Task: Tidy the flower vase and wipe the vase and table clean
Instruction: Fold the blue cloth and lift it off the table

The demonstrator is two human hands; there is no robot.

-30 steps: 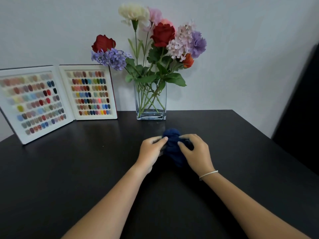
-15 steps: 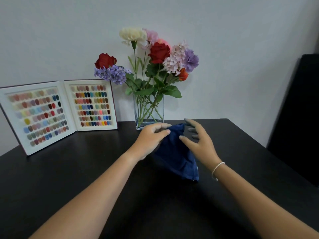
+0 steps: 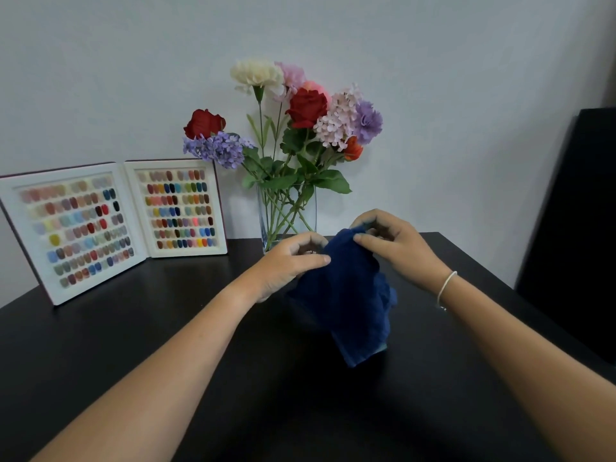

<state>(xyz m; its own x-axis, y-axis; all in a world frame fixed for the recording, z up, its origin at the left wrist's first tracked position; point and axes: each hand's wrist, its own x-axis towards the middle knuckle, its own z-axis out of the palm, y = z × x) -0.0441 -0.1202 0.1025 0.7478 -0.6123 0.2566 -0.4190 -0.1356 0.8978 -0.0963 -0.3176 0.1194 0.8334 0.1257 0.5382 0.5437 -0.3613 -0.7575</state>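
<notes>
Both forearms reached forward over the glossy black table (image 3: 133, 361). The left hand (image 3: 286, 265) and right hand (image 3: 396, 245) each pinched the top edge of a dark blue cloth (image 3: 346, 301), fingers closed on it, its lower end hanging toward the table. Just behind, a clear rectangular glass vase (image 3: 286, 211) stood upright, holding mixed flowers (image 3: 300, 115) on green stems.
</notes>
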